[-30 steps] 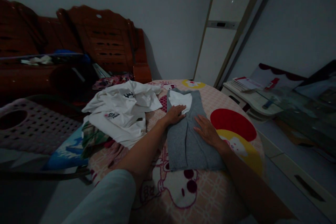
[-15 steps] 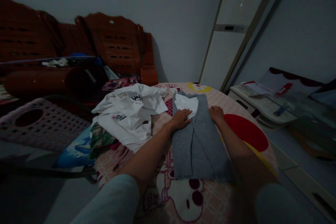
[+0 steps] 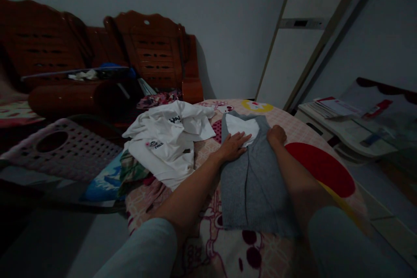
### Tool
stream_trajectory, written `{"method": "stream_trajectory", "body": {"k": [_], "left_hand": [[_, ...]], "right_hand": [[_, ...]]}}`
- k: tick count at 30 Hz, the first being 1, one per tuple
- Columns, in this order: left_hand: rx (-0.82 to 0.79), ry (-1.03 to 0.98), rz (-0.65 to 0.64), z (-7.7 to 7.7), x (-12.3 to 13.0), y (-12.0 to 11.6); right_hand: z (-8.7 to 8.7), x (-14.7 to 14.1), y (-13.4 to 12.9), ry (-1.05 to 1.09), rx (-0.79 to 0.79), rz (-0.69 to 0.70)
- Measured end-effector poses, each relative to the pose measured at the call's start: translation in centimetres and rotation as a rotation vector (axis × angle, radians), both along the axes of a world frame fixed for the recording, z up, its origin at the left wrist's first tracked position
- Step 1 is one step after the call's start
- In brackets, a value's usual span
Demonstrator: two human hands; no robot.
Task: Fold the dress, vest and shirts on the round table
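A grey knitted cardigan (image 3: 236,191) lies folded lengthwise on the round table, its ribbed hem towards me. White cloth (image 3: 241,126) shows in its neck opening. My left hand (image 3: 233,145) rests flat on the upper left of the cardigan, fingers stretched out over the edge of the white cloth. At the cardigan's upper right edge my right hand (image 3: 276,134) is closed, fingers curled on the knit; the fingertips are hidden. Left of the cardigan is a crumpled white T-shirt (image 3: 166,139) with small dark lettering, on top of other clothes.
A pink patterned tablecloth (image 3: 203,154) covers the table. A woven pink chair (image 3: 81,152) stands at the left, and wooden seats (image 3: 156,56) line the wall. On the right is a white stand (image 3: 339,134) with papers. A tall white cabinet-like unit (image 3: 296,61) stands behind.
The view has swung slightly left. My right hand and the cardigan's upper right edge have moved a little outward, and the white cloth shows wider. My left hand stays flat on the cardigan.
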State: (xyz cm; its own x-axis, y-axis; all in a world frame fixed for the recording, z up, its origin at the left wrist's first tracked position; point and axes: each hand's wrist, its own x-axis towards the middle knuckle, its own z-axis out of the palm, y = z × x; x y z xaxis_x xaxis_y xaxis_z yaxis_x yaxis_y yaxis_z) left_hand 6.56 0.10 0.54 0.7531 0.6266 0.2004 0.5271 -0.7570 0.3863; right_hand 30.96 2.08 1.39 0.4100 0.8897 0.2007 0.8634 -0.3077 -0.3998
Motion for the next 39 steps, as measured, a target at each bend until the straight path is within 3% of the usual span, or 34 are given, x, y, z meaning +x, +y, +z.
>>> {"method": "stream_trajectory", "body": {"k": [3,7,10,13,15,17,20,26,31,35,39], "left_hand": [[0.006,-0.027,0.018,0.1,-0.1,0.0],[0.01,0.024,0.009,0.0,-0.2,0.3],[0.019,0.058,0.012,-0.3,-0.2,0.6],[0.027,0.05,0.03,-0.5,0.0,0.7],[0.025,0.042,0.037,-0.6,0.0,0.8],[0.021,0.041,0.042,-0.6,0.1,0.7],[0.021,0.058,0.036,-0.6,0.0,0.8],[0.04,0.043,0.027,-1.0,-0.1,1.1],[0.069,0.036,0.102,-1.2,0.2,0.8],[0.097,0.121,0.176,-0.8,0.5,-0.2],[0.117,0.242,0.242,-0.4,0.2,-2.4]], "right_hand": [[0.1,-0.1,0.1,-0.008,-0.053,-0.216],[1.2,-0.8,-0.3,-0.038,-0.106,-0.261],[1.6,-1.7,-1.5,-0.141,-0.011,-0.113],[0.6,-2.7,-3.0,-0.209,0.117,0.208],[-0.2,-3.2,-3.6,-0.173,0.082,0.393],[-0.6,-3.4,-4.1,-0.109,0.016,0.484],[0.1,-3.3,-5.2,0.007,-0.009,0.508],[2.8,-3.3,-12.0,0.209,-0.005,0.631],[4.1,-3.5,-18.9,0.281,-0.063,0.592],[4.6,-3.8,-22.3,0.369,-0.182,0.579],[4.0,-4.1,-24.5,0.372,-0.189,0.59]]}}
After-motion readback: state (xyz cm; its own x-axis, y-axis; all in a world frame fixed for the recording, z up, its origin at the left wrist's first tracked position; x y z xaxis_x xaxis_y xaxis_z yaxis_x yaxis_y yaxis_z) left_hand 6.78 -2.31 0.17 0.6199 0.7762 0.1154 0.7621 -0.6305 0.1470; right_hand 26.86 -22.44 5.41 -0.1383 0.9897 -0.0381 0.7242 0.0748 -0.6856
